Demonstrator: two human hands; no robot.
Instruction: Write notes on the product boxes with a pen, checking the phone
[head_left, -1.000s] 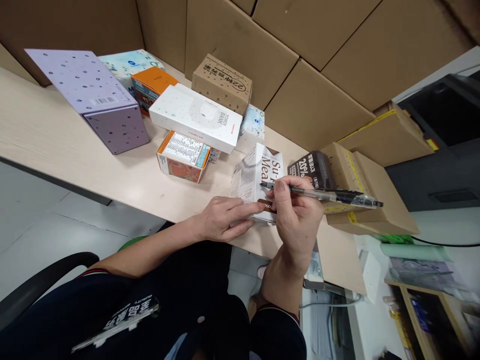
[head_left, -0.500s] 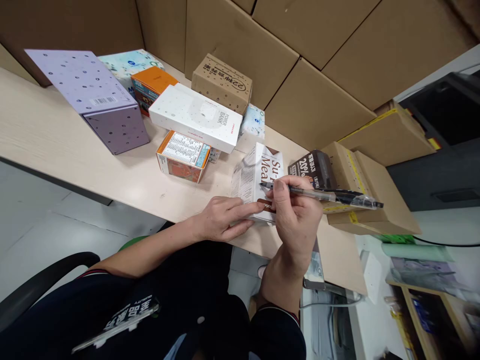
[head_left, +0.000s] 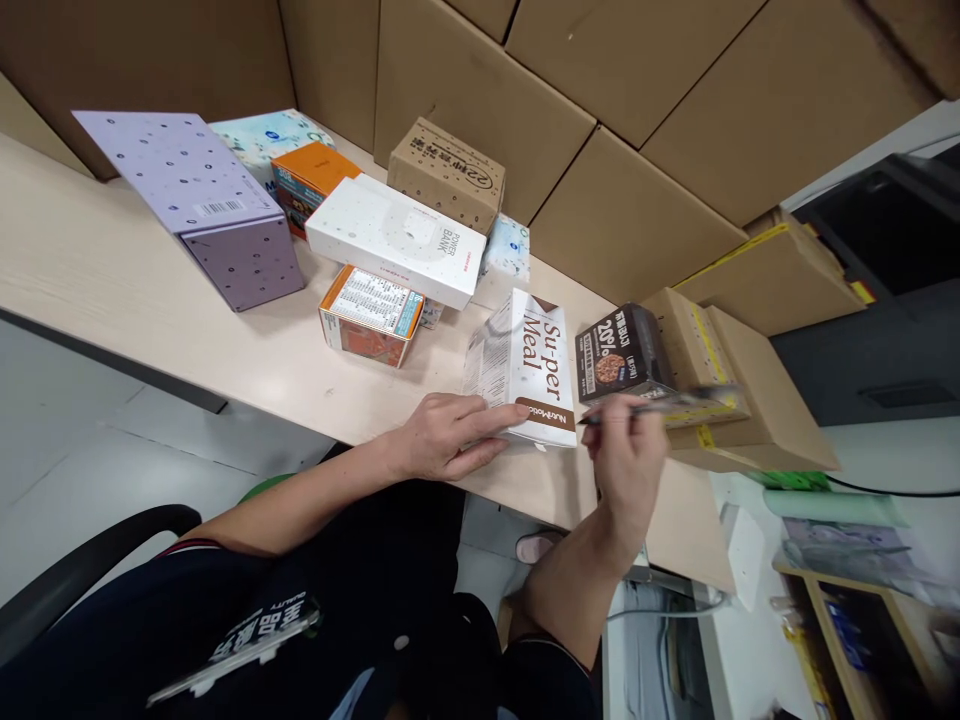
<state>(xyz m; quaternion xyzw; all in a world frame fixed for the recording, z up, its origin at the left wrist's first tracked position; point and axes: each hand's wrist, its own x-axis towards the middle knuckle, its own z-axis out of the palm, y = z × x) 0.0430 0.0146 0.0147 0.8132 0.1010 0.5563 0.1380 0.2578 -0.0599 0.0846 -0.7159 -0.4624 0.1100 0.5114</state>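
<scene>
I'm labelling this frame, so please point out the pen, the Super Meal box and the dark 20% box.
pen point(head_left: 660, 402): head view, middle of its blurred barrel.
Super Meal box point(head_left: 541, 365): head view, white top face by the lettering.
dark 20% box point(head_left: 621, 350): head view, printed top face.

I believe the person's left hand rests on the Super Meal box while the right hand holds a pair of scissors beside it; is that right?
Not quite: in the head view, the right hand holds a pen, not scissors. The left hand does rest on the Super Meal box.

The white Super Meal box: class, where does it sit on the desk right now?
In the head view, the white Super Meal box lies near the desk's front edge, right of centre, left hand touching it, dark brown snack box beside it.
</scene>
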